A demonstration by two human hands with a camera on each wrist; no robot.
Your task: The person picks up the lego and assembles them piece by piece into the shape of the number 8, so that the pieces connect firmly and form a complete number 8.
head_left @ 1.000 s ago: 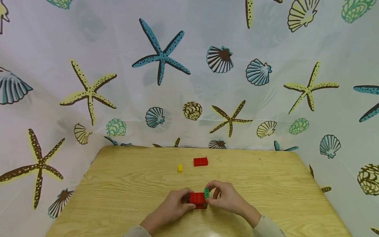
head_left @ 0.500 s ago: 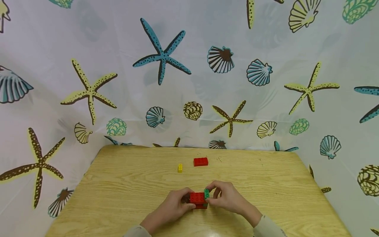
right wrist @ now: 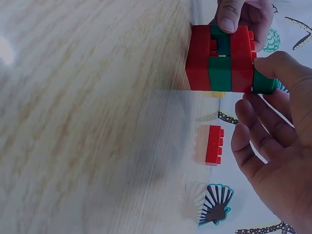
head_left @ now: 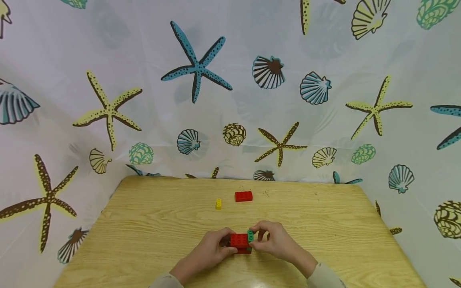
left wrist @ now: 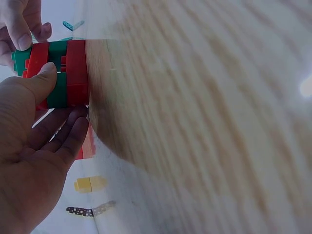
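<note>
My left hand (head_left: 212, 249) grips the left end of a small stack of toy building bricks standing on the table. At the bottom of the stack is a red brick (right wrist: 197, 61). Green bricks (right wrist: 219, 74) sit at both ends above it, leaving a gap between them. An upper red brick (head_left: 238, 240) bridges them, its studs showing. On top, at the right end, is a small green brick (head_left: 250, 236), which my right hand (head_left: 275, 241) pinches between thumb and finger. In the right wrist view this green brick (right wrist: 263, 83) is pressed against the upper red brick.
Farther back on the wooden table (head_left: 162, 216) lie a loose red brick (head_left: 243, 196) and a small yellow brick (head_left: 218, 204). Behind and at both sides hangs a white curtain (head_left: 223, 108) printed with shells and starfish.
Both hands and the stack stay almost in place. The right hand has shifted very slightly while keeping its pinch on the small green brick.
</note>
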